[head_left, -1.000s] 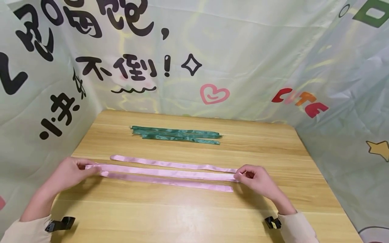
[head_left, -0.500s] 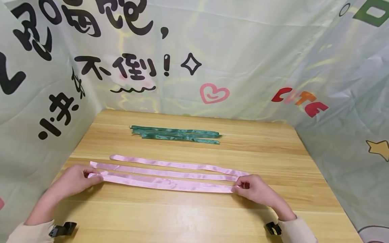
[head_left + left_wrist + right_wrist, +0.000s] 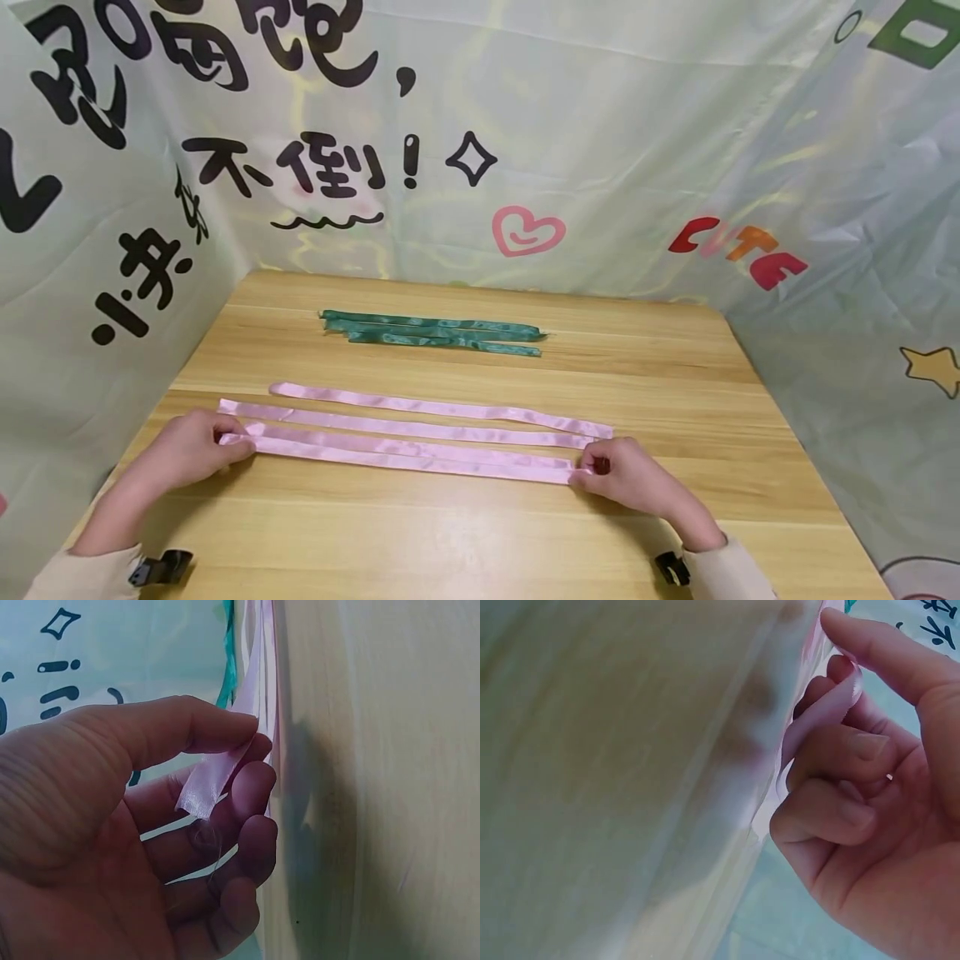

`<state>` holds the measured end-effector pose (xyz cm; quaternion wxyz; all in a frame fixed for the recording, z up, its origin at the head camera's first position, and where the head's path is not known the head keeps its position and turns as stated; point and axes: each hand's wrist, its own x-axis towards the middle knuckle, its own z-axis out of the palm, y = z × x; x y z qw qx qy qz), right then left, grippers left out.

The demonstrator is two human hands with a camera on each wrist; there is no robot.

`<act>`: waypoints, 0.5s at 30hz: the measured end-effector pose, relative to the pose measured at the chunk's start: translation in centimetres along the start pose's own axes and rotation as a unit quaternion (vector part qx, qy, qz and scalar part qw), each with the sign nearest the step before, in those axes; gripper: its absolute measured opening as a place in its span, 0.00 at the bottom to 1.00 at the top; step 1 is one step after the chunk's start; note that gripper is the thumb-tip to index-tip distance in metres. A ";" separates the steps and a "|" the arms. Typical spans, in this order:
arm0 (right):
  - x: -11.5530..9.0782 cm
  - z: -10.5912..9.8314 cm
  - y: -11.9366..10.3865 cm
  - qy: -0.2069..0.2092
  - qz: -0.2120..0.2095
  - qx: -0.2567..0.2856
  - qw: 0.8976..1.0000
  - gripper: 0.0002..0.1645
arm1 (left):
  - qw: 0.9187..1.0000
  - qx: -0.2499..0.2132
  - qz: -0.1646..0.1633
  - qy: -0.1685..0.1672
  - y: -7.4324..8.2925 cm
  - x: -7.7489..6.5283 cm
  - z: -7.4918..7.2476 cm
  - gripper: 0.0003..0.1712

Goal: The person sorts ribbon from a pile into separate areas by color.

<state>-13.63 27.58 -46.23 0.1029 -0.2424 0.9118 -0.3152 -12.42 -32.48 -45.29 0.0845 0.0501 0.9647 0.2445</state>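
Both hands hold the nearest pink ribbon (image 3: 420, 462) stretched between them, low over the table. My left hand (image 3: 197, 450) pinches its left end between thumb and index finger; in the left wrist view a short pink tail (image 3: 204, 787) hangs past the fingertips. At the other end my right hand (image 3: 626, 477) pinches the ribbon, and the right wrist view shows its loose end (image 3: 821, 720) against the curled fingers. Just behind lie more pink ribbons, one close alongside, a second (image 3: 420, 430) and the farthest (image 3: 420, 405), roughly parallel.
Several dark green ribbons (image 3: 435, 329) lie grouped farther back on the wooden table (image 3: 465, 542). Printed cloth (image 3: 600, 150) stands around the back and sides of the tabletop. Black wrist mounts (image 3: 161, 568) sit at the sleeve cuffs.
Both hands have come toward the front of the table, bringing the held ribbon from above the others to their near side. The other pink and green ribbons look unmoved.
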 end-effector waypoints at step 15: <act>-0.3 -1.9 0.0 0.004 0.050 -0.019 0.999 0.13 | 0.999 0.034 -0.024 0.018 0.7 0.6 -0.7 0.09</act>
